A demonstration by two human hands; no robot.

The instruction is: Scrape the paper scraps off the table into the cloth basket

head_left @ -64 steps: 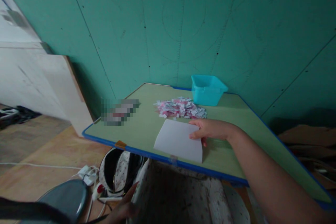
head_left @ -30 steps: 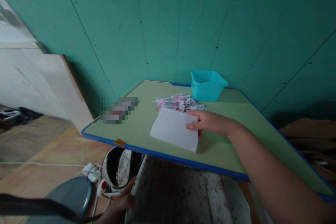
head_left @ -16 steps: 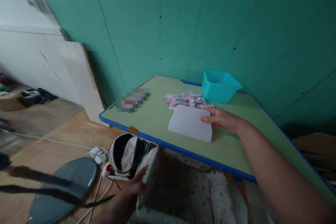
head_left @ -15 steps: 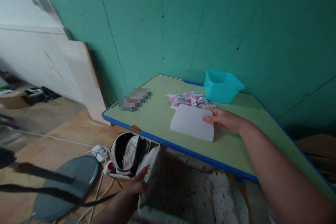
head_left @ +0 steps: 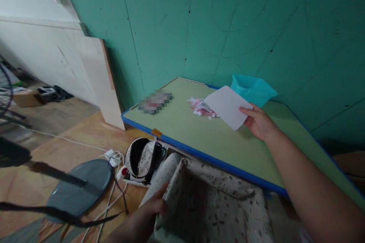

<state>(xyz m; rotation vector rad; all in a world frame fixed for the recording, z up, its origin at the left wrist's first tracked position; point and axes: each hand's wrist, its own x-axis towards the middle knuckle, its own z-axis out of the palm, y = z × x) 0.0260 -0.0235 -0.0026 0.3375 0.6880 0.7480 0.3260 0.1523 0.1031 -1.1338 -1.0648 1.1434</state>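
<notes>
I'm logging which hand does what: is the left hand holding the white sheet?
No, the right hand holds the white sheet, while the left hand grips the side of the patterned fabric bin.

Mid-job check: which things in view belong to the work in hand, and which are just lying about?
Likely in the job:
white sheet, held in the right hand
patterned fabric bin, held by the left hand
paper scraps on the table
blue tub, perhaps; neither hand holds it

Apparently just lying about:
spotted bag
grey round base
cardboard box
</notes>
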